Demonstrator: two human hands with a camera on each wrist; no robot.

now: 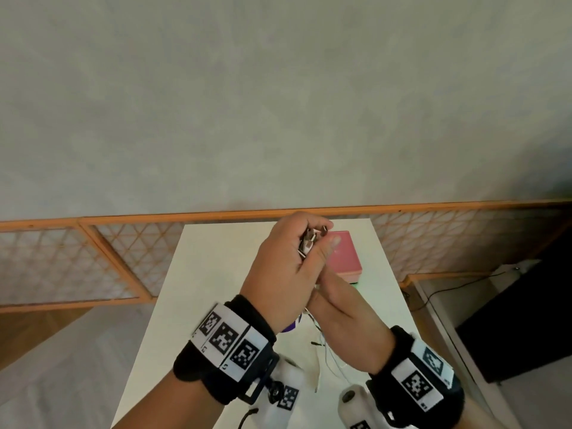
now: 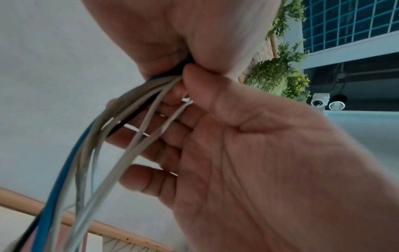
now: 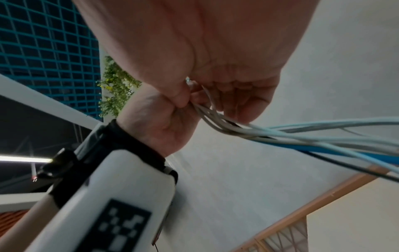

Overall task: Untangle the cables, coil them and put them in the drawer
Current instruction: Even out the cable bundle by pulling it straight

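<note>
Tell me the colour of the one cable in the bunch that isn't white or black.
Blue cable, clearest in the right wrist view.

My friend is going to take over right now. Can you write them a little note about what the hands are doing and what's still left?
Left hand: grips the plug ends of the cable bundle, raised above the white table.
Right hand: just below the left, fingers curled round the same cables, a second grip.
Cables: white, grey, blue and black strands hang down together, some trailing on the table.
Done: ends gathered.
Left: separate the strands, coil each, put them away. No drawer is in view.
</note>
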